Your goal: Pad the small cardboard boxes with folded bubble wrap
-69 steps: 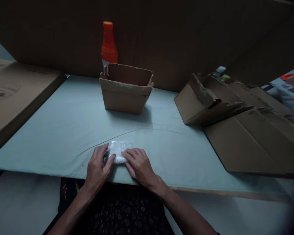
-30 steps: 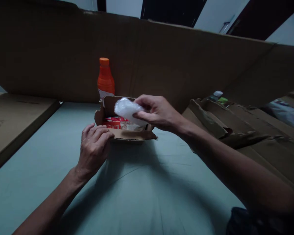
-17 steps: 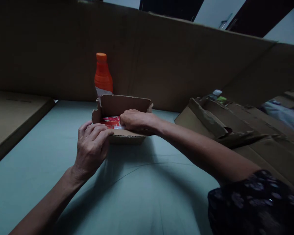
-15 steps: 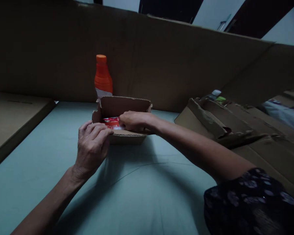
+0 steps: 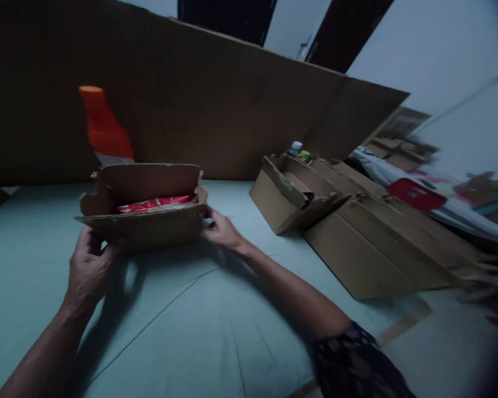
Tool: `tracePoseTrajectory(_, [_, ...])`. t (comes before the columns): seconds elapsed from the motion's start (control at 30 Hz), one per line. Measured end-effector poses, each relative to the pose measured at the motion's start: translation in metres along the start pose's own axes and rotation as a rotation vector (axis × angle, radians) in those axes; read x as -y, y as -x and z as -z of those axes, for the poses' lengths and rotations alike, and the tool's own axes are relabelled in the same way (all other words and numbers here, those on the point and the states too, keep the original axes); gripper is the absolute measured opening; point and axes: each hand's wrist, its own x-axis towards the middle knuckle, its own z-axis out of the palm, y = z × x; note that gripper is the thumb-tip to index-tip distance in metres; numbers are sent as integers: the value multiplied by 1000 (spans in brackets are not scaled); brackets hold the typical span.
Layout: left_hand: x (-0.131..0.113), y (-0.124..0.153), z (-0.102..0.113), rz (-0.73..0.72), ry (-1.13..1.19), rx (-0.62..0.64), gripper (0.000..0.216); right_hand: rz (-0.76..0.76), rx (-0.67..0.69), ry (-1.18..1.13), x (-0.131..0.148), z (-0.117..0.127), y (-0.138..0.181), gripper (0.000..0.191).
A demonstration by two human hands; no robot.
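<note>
Between my two hands is a small open cardboard box [image 5: 157, 232], its torn rim facing up. A red packet with white markings [image 5: 153, 204] lies inside it, partly hidden by the front wall. My left hand [image 5: 90, 260] grips the box's lower left front corner, fingers tucked behind the wall. At the right end, my right hand [image 5: 222, 229] holds the box's side, thumb at the front. Behind the box stands an orange bottle [image 5: 108, 130] with an orange cap.
Several cardboard boxes [image 5: 357, 249] stand to the right, one with bottles [image 5: 294, 148] in it. A tall cardboard panel [image 5: 216, 99] runs along the back. Light green cloth [image 5: 182, 331] covers the surface. A red item [image 5: 415, 193] lies farther right.
My right hand has come out of the box and now holds its right side. My left hand has slid from the rim to the lower corner. The view has turned right.
</note>
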Motion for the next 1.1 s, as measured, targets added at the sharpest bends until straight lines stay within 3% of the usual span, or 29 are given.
tracePoseTrajectory(0.07, [-5,-4,-13,30,7,-31,44,12,-4,1,-2,-14,-7,53])
tracePoseTrajectory(0.13, [-16,-2,-30,7,19,-26,42,-13,-52,-3,0,-14,0,43])
tracePoseTrajectory(0.27, [-37,25,-61,-52,48,96,48,-125,-216,16,-4,11,62,26])
tracePoseTrajectory(0.33, [-42,49,-62,7,102,201,51,-72,-291,57,-5,18,102,21])
tracePoseTrajectory(0.4, [-42,78,-46,106,87,175,51,41,-300,95,-2,15,140,22])
tracePoseTrajectory(0.57, [-27,135,37,282,-130,-41,51,226,-177,153,4,-9,192,58])
tracePoseTrajectory(0.67, [-28,148,66,301,-214,-106,53,204,-100,64,-10,-11,190,72])
tracePoseTrajectory(0.73, [-32,150,72,314,-275,-107,55,159,1,-71,-21,-11,176,97])
tracePoseTrajectory(0.8, [-36,149,73,326,-320,-45,54,150,97,-199,-29,-13,156,127])
tracePoseTrajectory(0.87, [-38,147,73,337,-336,25,53,166,137,-276,-32,-17,136,143])
tracePoseTrajectory(1.0, [-34,143,64,374,-409,64,53,211,42,-274,-35,-11,126,143])
tracePoseTrajectory(1.1, [-31,141,34,376,-377,147,54,187,-105,-173,-44,7,162,133])
